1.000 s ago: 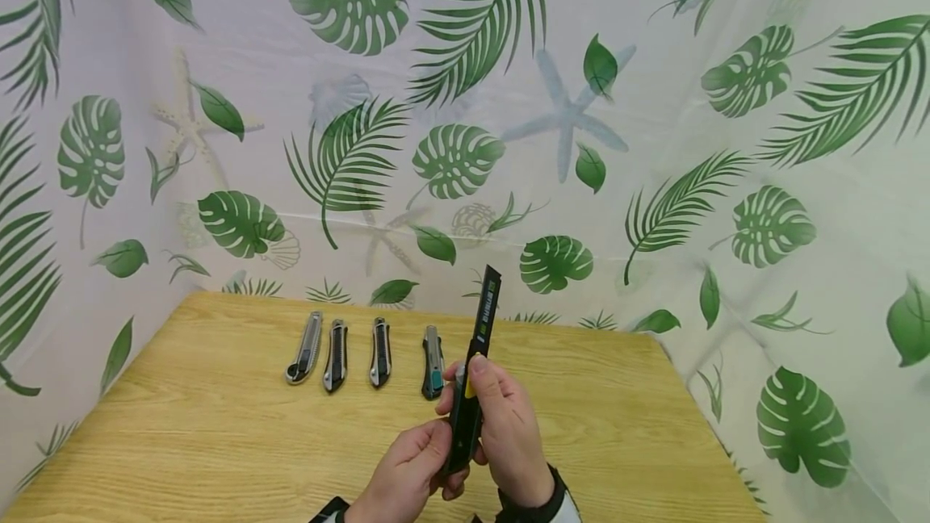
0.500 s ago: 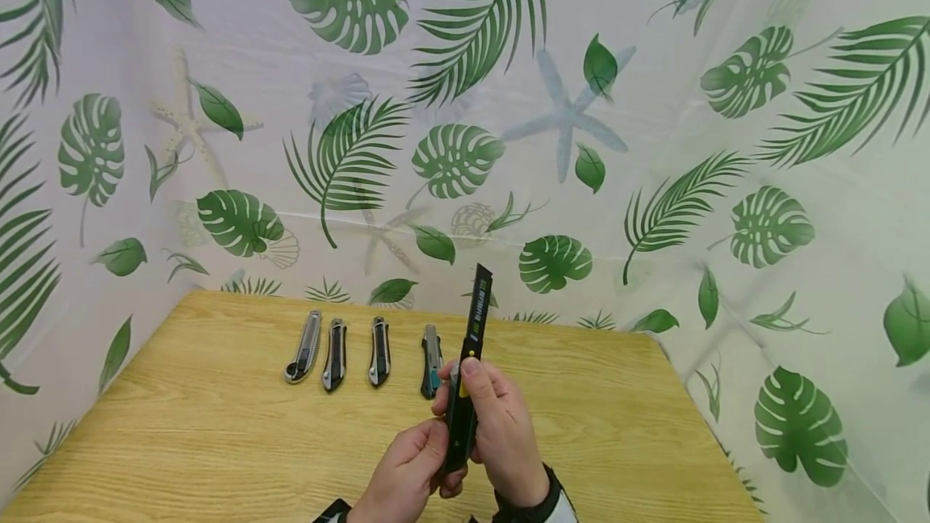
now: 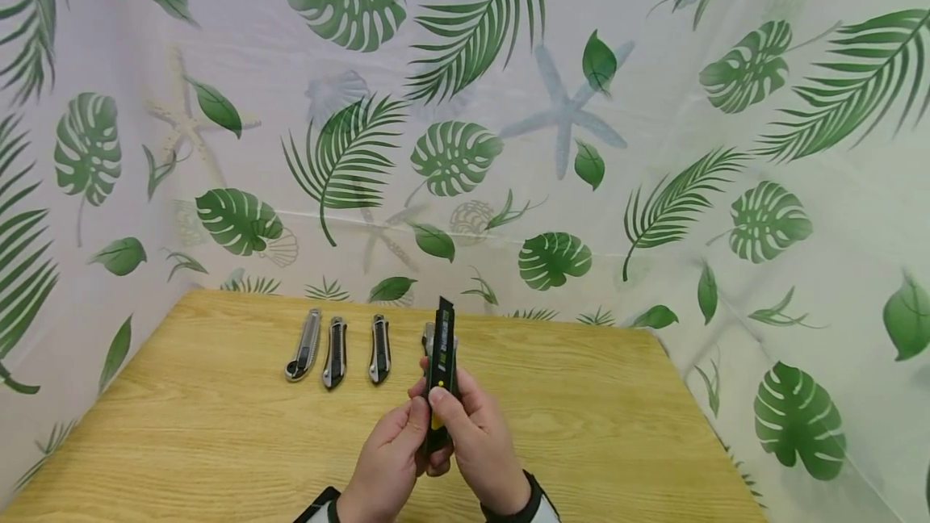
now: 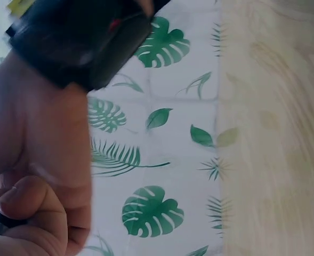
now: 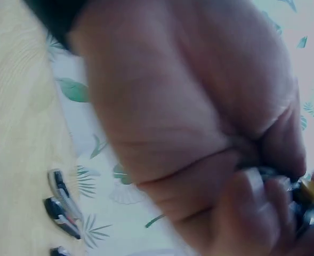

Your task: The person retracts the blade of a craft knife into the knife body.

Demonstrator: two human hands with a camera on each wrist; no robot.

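A black utility knife (image 3: 443,337) with yellow details stands nearly upright between my hands in the head view, above the table. Its upper part is a long black strip with printed letters and a slanted tip. My right hand (image 3: 483,446) grips the knife, its thumb lying on the front by the yellow slider. From the other side my left hand (image 3: 385,454) holds the lower handle, thumb against its edge. Fingers hide most of the handle. In the right wrist view the right palm (image 5: 188,106) fills much of the picture; the curled left hand (image 4: 39,154) shows in the left wrist view.
On the wooden table (image 3: 218,426) lie a silver utility knife (image 3: 303,345) and two black-and-silver utility knives (image 3: 335,353) (image 3: 379,349) in a row. Another utility knife (image 3: 427,336) is mostly hidden behind the held one. A leaf-patterned cloth (image 3: 465,103) hangs behind the table.
Both hands and the held knife have moved left and slightly down. The knife leans less to the right and now covers the knife lying behind it.
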